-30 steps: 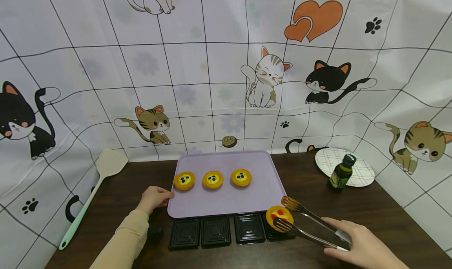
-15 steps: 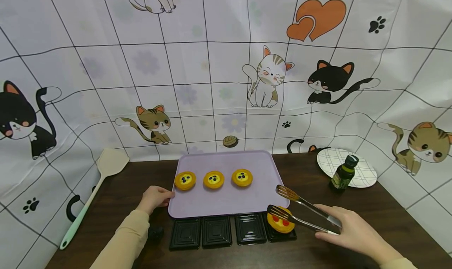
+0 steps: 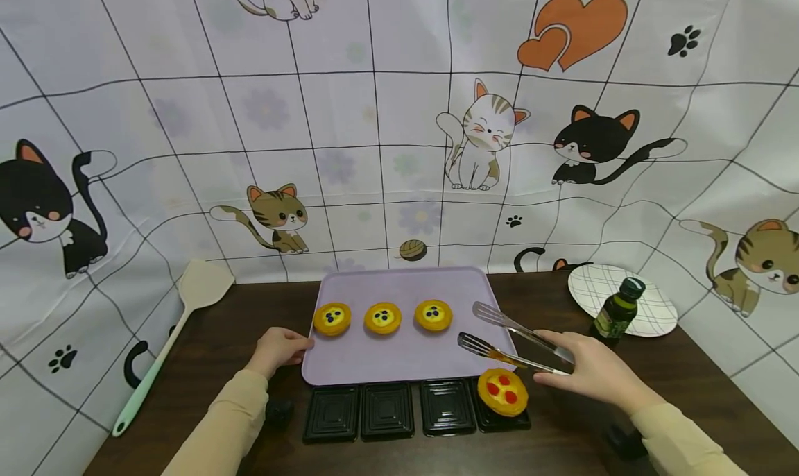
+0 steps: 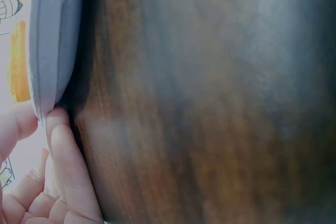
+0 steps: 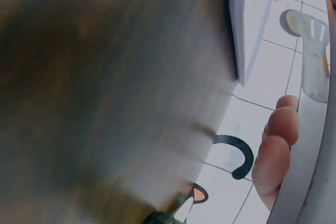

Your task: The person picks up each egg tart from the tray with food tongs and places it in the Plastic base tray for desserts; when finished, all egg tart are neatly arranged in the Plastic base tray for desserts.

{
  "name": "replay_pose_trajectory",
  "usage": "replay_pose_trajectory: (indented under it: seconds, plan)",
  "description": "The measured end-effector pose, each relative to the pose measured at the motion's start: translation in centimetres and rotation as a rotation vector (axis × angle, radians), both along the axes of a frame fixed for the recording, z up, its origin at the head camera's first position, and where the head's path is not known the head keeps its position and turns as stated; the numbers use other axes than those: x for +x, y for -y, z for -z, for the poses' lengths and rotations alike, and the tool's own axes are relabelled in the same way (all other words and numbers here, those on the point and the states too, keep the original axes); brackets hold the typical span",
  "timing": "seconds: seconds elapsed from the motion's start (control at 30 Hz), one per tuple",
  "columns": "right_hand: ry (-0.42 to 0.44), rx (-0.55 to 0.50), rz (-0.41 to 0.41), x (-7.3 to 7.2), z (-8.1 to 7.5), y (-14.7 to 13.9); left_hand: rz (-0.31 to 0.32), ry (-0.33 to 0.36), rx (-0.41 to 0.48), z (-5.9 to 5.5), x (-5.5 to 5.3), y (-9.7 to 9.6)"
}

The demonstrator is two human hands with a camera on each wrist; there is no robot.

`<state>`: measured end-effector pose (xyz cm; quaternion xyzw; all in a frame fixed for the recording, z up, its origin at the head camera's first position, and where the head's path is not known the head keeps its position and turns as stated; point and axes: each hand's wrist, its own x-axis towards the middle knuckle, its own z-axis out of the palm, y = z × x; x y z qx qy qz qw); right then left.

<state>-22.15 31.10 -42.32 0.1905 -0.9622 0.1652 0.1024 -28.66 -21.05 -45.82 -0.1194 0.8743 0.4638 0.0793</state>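
In the head view my left hand [image 3: 279, 349] pinches the left rim of a lilac tray [image 3: 374, 361]; the left wrist view has thumb and finger on that rim [image 4: 50, 51]. Three toy egg tarts [image 3: 383, 318] with dark dots lie in a row on the tray. My right hand [image 3: 589, 368] holds metal tongs [image 3: 529, 334], their slotted ends apart and empty over the tray's right part. A red-spotted tart [image 3: 503, 393] sits on the rightmost of several small black square dishes [image 3: 447, 408] in front of the tray. In the right wrist view, fingers wrap the tongs [image 5: 315, 72].
A green-handled spatula [image 3: 159, 361] leans along the left side. At the back right stand a small dark green bottle [image 3: 618, 309] and a white checked plate [image 3: 655, 311]. Cat-print sheeting [image 3: 349, 136] covers the wall behind the dark wooden table [image 3: 275, 299].
The tongs have let go of the red-spotted tart on the rightmost black dish. My right hand has moved them up and left over the tray. The left hand stays at the rim.
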Motion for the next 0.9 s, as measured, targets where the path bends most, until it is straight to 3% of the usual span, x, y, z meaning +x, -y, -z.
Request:
replay_pose_trajectory:
  seconds: [0.47,0.9]
  plan:
    - [0.083,0.006,-0.070,-4.5,0.5,2.4,-0.018,0.009,0.009,-0.6,0.4,-0.2]
    - [0.103,0.018,-0.089,-6.2,0.6,4.2,-0.028,0.005,0.005,0.2,-0.1,0.1]
